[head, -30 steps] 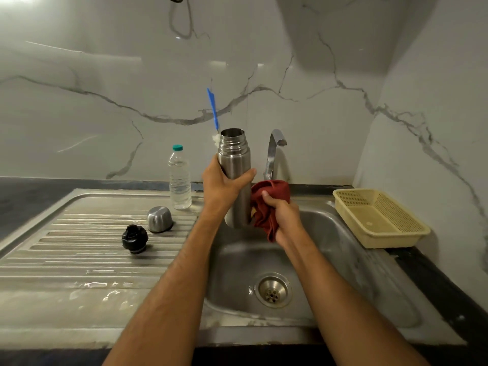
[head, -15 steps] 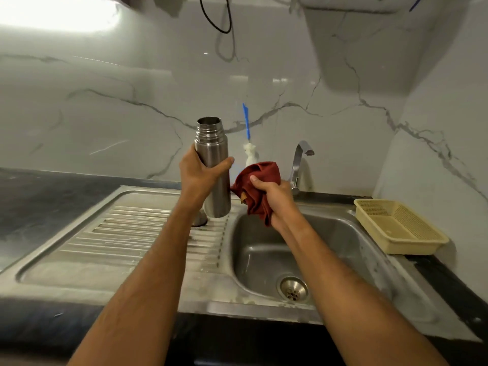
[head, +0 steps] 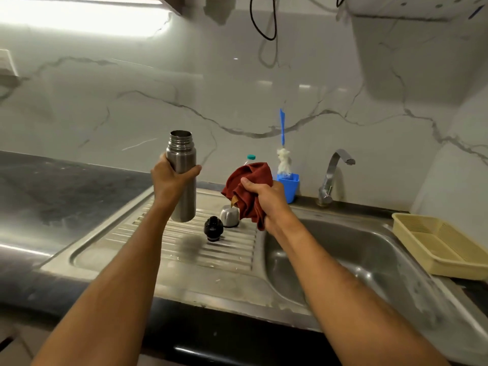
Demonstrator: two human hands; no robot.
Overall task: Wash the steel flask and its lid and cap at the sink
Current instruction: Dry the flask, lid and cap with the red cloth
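Steel drainboard [head: 148, 249]: black lid [head: 213, 229], steel cap [head: 229, 215].

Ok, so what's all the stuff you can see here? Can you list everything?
flask: one, steel, open, held above the draining board
stopper: one, black, on the draining board
cap: one, steel, behind the stopper
cloth: one, red, bunched in the right hand
water bottle: one, teal lid, mostly hidden behind the cloth
brush: one, blue handle, in the cup
cup: one, blue, by the tap
tap: one, steel
sink: one, steel
basket: one, yellow, right of sink
left hand: grips flask
right hand: grips cloth
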